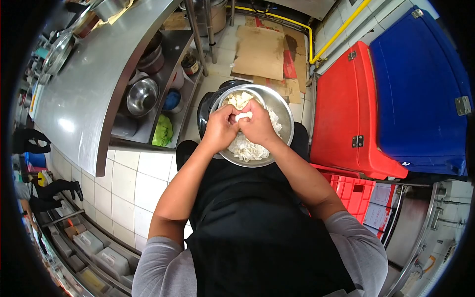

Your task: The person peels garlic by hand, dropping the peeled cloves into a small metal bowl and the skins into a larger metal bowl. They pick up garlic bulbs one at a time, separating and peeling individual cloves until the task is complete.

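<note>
Both hands meet above a large steel bowl (286, 137) near my lap. Between their fingertips is a small white piece (243, 116), possibly garlic. My left hand (221, 127) grips it from one side, fingers curled. From the other side my right hand (258, 124) pinches the same piece. Pale, papery scraps (249, 150) lie in the bottom of the large bowl. A smaller steel bowl sits inside its far part, holding whitish pieces (239, 100); the hands partly cover it.
A steel counter (91, 84) with lower shelves (173, 62) stands at left. Flattened cardboard (259, 52) lies on the floor ahead. Red (341, 109) and blue (420, 89) lidded chests and a red crate (352, 193) are at right. Another person's legs (52, 190) show at far left.
</note>
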A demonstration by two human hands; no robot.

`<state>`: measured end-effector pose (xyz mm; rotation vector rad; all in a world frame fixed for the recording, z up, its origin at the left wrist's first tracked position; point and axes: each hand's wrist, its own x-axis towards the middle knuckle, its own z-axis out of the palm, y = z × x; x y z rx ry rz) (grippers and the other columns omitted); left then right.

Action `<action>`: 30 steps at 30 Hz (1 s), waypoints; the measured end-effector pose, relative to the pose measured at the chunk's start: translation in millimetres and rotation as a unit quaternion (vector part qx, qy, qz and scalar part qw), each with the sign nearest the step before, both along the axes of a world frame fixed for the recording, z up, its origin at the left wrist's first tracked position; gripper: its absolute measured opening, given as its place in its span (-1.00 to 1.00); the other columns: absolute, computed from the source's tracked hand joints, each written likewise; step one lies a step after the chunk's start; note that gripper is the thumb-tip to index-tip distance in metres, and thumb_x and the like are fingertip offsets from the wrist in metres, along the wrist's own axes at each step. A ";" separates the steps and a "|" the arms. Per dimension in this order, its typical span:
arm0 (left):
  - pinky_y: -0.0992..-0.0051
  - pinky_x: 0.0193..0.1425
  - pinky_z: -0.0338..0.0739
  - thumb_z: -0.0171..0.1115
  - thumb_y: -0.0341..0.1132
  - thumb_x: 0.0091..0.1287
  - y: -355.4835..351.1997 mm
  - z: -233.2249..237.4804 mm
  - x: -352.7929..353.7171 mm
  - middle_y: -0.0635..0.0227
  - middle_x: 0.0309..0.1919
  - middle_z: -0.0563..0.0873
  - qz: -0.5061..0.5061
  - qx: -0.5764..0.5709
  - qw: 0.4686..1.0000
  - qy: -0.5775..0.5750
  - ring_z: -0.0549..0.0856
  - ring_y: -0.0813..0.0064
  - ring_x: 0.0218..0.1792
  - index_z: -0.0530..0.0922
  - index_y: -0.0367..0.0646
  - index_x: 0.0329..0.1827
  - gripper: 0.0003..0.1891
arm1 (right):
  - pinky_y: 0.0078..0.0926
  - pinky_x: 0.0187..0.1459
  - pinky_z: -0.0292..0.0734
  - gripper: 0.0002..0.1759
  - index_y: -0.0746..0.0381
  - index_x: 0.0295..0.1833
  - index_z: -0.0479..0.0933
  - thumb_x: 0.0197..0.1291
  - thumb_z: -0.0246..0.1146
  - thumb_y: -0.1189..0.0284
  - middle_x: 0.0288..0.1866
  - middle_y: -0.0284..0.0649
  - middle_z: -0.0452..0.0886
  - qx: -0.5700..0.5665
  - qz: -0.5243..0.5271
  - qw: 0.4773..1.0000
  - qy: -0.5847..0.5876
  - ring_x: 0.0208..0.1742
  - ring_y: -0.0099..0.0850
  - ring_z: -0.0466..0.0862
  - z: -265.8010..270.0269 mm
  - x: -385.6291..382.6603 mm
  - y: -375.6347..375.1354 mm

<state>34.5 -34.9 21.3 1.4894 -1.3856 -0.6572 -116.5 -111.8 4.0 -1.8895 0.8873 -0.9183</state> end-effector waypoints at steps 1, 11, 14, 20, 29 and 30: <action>0.42 -0.12 0.58 0.61 -0.47 0.28 1.0 -0.1 -0.2 0.25 -0.31 0.71 0.001 0.001 1.000 0.001 0.63 0.46 -0.30 0.68 -0.31 -0.06 -0.73 | -0.41 -0.24 0.57 -0.82 0.27 -0.05 0.49 0.24 0.27 0.62 -0.32 -0.23 0.63 0.046 0.008 0.999 0.016 -0.30 -0.48 0.64 -1.4 -1.7 -2.7; 0.43 0.28 0.68 0.29 -0.49 0.61 -8.4 -30.8 25.0 0.26 0.16 0.77 -0.043 0.079 0.886 0.454 0.76 0.49 0.15 0.62 -0.27 0.36 -0.69 | -0.55 -0.35 0.44 -0.80 0.17 0.09 0.55 0.44 0.20 0.64 -0.21 -0.29 0.65 0.464 0.134 0.864 -0.143 -0.41 -0.60 0.51 -10.5 -17.7 -49.2; 0.40 0.28 0.71 0.29 -0.46 0.63 -5.8 -30.2 26.0 0.29 0.16 0.77 -0.018 0.079 0.846 0.526 0.76 0.47 0.13 0.62 -0.27 0.36 -0.70 | -0.44 -0.17 0.60 -0.81 0.19 0.12 0.59 0.48 0.22 0.61 -0.10 -0.26 0.69 0.351 0.099 0.931 0.005 -0.26 -0.53 0.62 -21.7 -19.4 -56.8; 0.50 0.16 0.75 0.37 -0.44 0.60 -11.5 -43.8 30.1 0.36 0.03 0.79 0.058 0.088 0.853 0.511 0.79 0.54 -0.01 0.64 -0.26 0.30 -0.72 | -0.37 0.10 0.70 -0.77 0.25 0.11 0.66 0.37 0.40 0.58 0.07 -0.22 0.82 0.108 0.063 0.990 0.068 0.05 -0.43 0.79 -20.2 -17.9 -58.0; 0.54 0.12 0.67 0.48 -0.48 0.49 -6.9 -7.6 15.3 0.40 -0.06 0.83 0.015 0.091 0.917 0.388 0.75 0.66 -0.09 0.69 -0.27 0.29 -0.66 | -0.58 -0.29 0.66 -0.85 0.33 0.01 0.66 0.38 0.42 0.65 -0.24 -0.28 0.75 0.328 0.097 0.934 -0.104 -0.37 -0.58 0.67 38.6 -23.6 -24.3; 0.54 0.12 0.66 0.49 -0.49 0.47 -4.2 0.1 11.3 0.39 -0.05 0.84 -0.006 0.081 0.938 0.336 0.74 0.67 -0.08 0.71 -0.27 0.29 -0.64 | -0.57 -0.29 0.62 -0.80 0.33 0.06 0.64 0.37 0.42 0.65 -0.24 -0.29 0.74 0.370 0.104 0.915 -0.124 -0.36 -0.59 0.66 39.5 -24.2 -20.5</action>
